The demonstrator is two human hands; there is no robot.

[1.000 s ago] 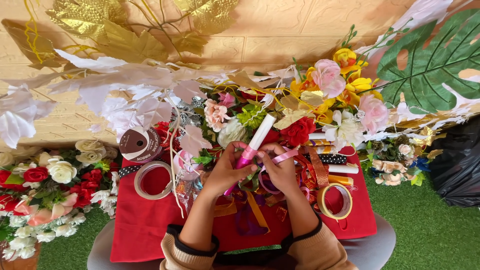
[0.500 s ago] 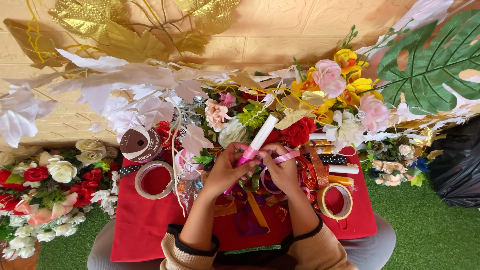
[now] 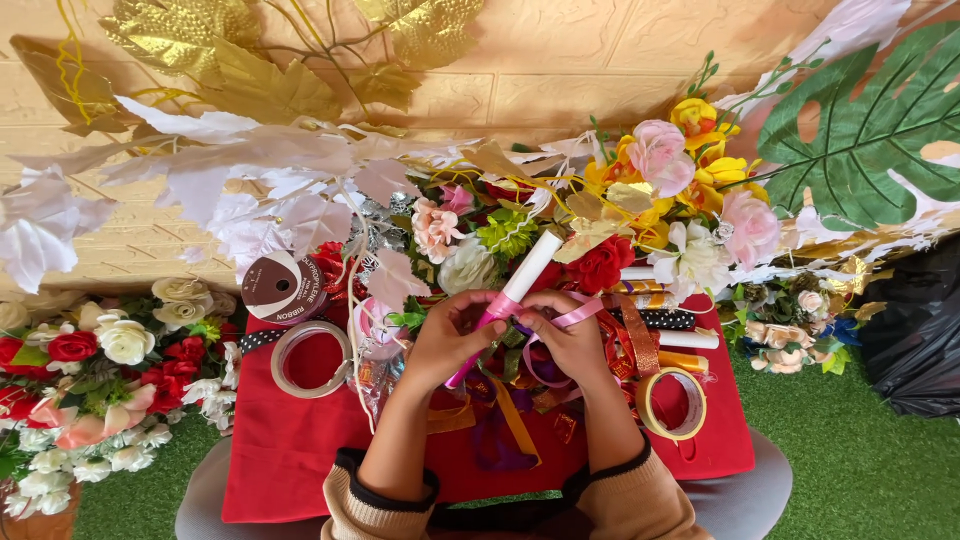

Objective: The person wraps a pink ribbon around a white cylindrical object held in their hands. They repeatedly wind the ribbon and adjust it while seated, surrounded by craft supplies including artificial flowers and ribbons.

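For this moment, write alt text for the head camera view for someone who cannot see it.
Two bare hands, left hand and right hand, meet over a red cloth, holding a white rolled tube wrapped with pink ribbon. Tape rolls, a brown ribbon spool and artificial flowers lie around them.

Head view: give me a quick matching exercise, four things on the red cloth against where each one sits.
Things:
1. white stick
2. brown ribbon spool
3. yellowish tape roll
4. clear tape ring

Places:
A. flat on the red cloth, just below the brown spool
B. right of the right hand, near the cloth's right edge
C. held between both hands, pink ribbon at its lower part, left hand on it
D. at the cloth's upper left corner, tilted against the white leaves

Pairs: 1-C, 2-D, 3-B, 4-A
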